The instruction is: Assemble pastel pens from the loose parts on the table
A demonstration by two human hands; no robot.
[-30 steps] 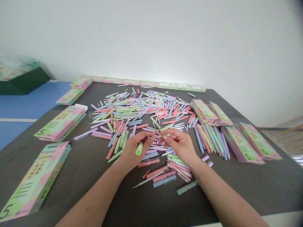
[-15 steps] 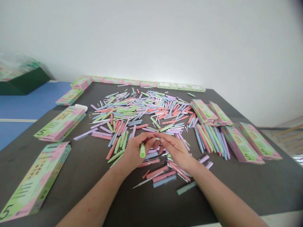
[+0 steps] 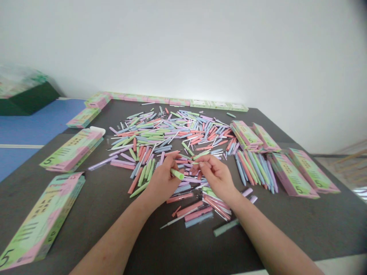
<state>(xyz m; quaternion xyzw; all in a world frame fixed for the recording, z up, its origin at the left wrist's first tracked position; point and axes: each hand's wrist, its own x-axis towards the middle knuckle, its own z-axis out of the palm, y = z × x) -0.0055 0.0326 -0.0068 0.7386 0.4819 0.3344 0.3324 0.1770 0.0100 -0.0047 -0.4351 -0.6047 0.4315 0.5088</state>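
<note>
My left hand (image 3: 161,178) is closed round a light green pen barrel (image 3: 177,174), whose open round end points toward me. A short gap away, my right hand (image 3: 219,176) has its thumb and fingers pinched together. A thin, pale green piece (image 3: 195,163) shows at those fingertips, too small to name. Under and beyond both hands spreads a heap of pen parts (image 3: 160,131) in green, red, blue and purple, with white refills among them. Closer to me lie several red barrels (image 3: 198,214), a blue barrel (image 3: 199,220) and a grey-green barrel (image 3: 226,227).
Printed boxes stand on the dark table (image 3: 172,252): an open-flapped box (image 3: 73,149) and another box (image 3: 43,217) at left, several boxes (image 3: 292,173) at right, and a row (image 3: 174,101) along the wall. Sorted pens (image 3: 255,168) lie beside the right boxes. A dark green bin (image 3: 31,97) sits far left.
My hands were together at the fingertips and have drawn apart. The green barrel in my left hand has swung to point more to the right.
</note>
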